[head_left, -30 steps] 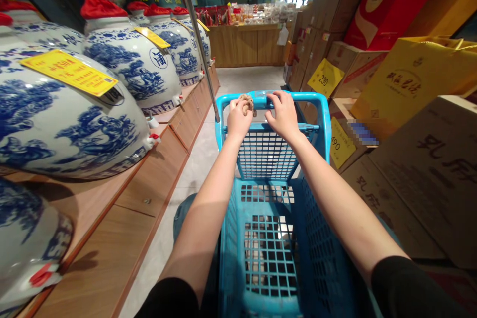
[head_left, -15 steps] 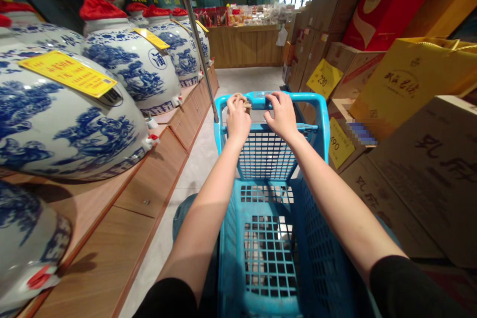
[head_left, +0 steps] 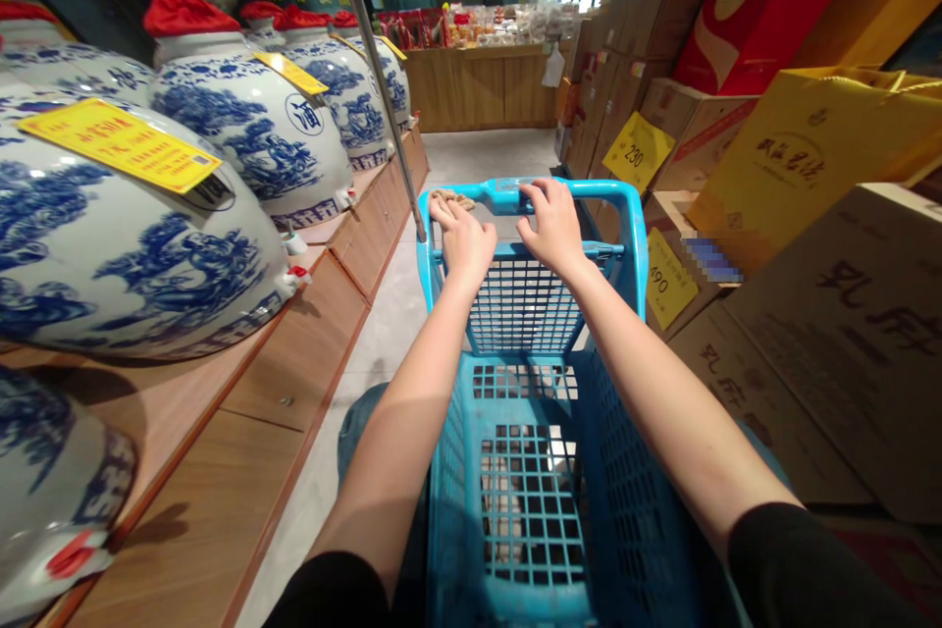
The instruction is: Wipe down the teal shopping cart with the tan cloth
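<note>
A blue plastic shopping cart (head_left: 530, 471) stands in front of me in a shop aisle, its mesh basket empty. Both my hands rest on its far handle bar (head_left: 502, 195). My left hand (head_left: 462, 237) grips the bar's left part and presses a small brown crumpled thing (head_left: 446, 198) against it. My right hand (head_left: 550, 224) is curled over the bar just right of the middle.
Large blue-and-white ceramic jars (head_left: 250, 132) with red caps and yellow tags line a wooden shelf (head_left: 309, 353) on the left. A metal pole (head_left: 383, 88) slants beside the cart. Stacked cardboard boxes (head_left: 846, 343) and yellow price signs (head_left: 639, 152) crowd the right. A wooden counter (head_left: 486, 88) closes the aisle ahead.
My left hand has slid left along the handle bar with the brown thing. The view has shifted slightly; the cart and my right hand stay much the same.
</note>
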### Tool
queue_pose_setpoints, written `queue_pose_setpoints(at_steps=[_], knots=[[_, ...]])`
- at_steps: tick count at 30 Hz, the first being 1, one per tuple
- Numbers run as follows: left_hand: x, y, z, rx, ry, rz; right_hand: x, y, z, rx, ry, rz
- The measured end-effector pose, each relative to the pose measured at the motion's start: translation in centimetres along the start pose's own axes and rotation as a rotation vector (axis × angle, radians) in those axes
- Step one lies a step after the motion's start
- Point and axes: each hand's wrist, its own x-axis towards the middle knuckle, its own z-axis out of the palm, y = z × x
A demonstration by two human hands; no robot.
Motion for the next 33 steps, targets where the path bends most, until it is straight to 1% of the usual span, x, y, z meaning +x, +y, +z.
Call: queue_pose_setpoints(at_steps=[6, 11, 17, 21, 23, 28, 31, 33], knots=[[-0.1, 0.5, -0.9, 0.072, 0.010, 0.016, 0.0, -0.1, -0.1, 0.017, 0.001, 0.005], [-0.1, 0.1, -1.0, 0.118, -0.068, 0.066, 0.0, -0.2, -0.1, 0.027, 0.006, 0.010], [0.1, 0.3, -1.5, 0.113, 0.027, 0.064, -0.1, -0.3, -0.1, 0.004, 0.029, 0.003], [0.2, 0.3, -1.6, 0.140, -0.005, 0.065, 0.0, -0.3, -0.1, 0.011, 0.015, 0.005], [0.2, 0.2, -1.5, 0.130, -0.018, 0.064, 0.0, -0.2, -0.1, 0.016, 0.005, 0.010], [0.6, -0.2, -1.7, 0.020, 0.076, 0.079, 0.0, -0.3, -0.3, 0.001, -0.012, 0.010], [0.8, -0.3, -1.9, -0.024, 0.048, 0.078, -0.1, -0.4, -0.2, -0.004, -0.007, 0.013], [0.8, -0.4, -1.9, -0.038, 0.053, 0.081, -0.1, -0.3, -0.2, -0.003, 0.002, 0.014]])
